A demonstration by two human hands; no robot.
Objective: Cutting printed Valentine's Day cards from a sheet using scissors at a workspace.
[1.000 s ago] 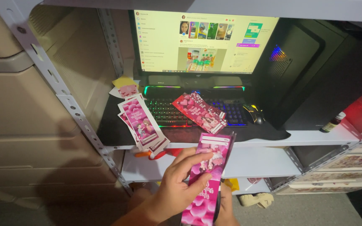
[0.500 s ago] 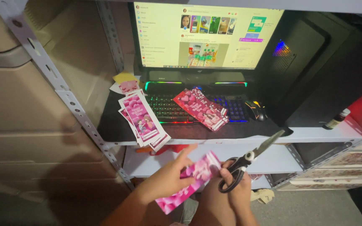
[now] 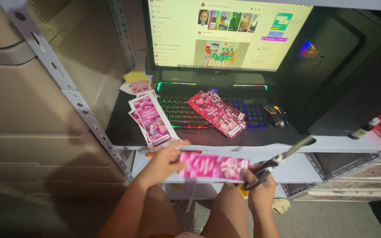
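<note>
Change since a second ago: the pink printed strip [image 3: 212, 166] has swung from upright to roughly horizontal, and the scissors [image 3: 275, 161], absent then, are now out with the blades angled up to the right. The left hand [image 3: 164, 162] pinches the strip's left end, fingers closed on it. The right hand [image 3: 261, 183] is closed through the black scissor handles and also touches the strip's right end. The blades look only slightly parted, hard to tell, and point away from the strip, not on it.

The strip sits low in front of the shelf edge [image 3: 261, 147], above the person's knees.

Judgement: the strip is being lined up for trimming, no cut started.

On the shelf a pink card stack [image 3: 151, 118] lies left, and red cards [image 3: 217, 113] lie on the lit keyboard [image 3: 181, 112], under the monitor [image 3: 230, 33].
</note>
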